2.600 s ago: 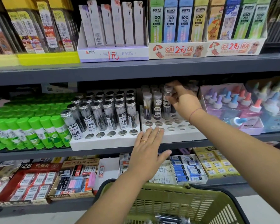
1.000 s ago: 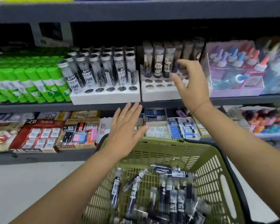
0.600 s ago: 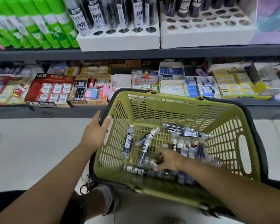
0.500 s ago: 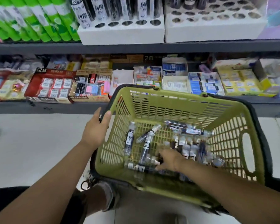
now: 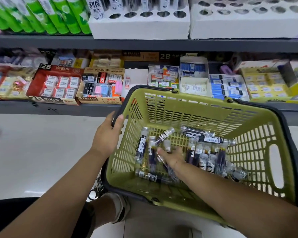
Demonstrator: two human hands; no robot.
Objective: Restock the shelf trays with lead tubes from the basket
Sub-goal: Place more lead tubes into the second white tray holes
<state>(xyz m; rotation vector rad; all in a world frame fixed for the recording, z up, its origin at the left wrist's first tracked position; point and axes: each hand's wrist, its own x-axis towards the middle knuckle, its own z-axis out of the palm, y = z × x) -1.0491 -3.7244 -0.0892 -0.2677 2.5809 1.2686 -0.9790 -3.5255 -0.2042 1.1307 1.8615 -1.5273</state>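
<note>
Head view: the green basket (image 5: 205, 117) sits below the white shelf trays (image 5: 139, 28) as before. The left hand (image 5: 107, 134) still grips its rim. The right hand (image 5: 172, 156) stays low among the loose lead tubes (image 5: 142, 146); too blurred to tell whether it holds one.

I have my left hand (image 5: 107, 134) on the left rim of the basket (image 5: 213, 110) and my right hand (image 5: 170, 157) inside it, among lead tubes (image 5: 208, 139) lying on its floor. Behind the basket, eraser boxes (image 5: 58, 83) fill the lower shelf (image 5: 58, 109). On the shelf above, the left tray (image 5: 139, 28) and right tray (image 5: 248, 26) stand side by side, with glue sticks (image 5: 58, 18) to their left.
</note>
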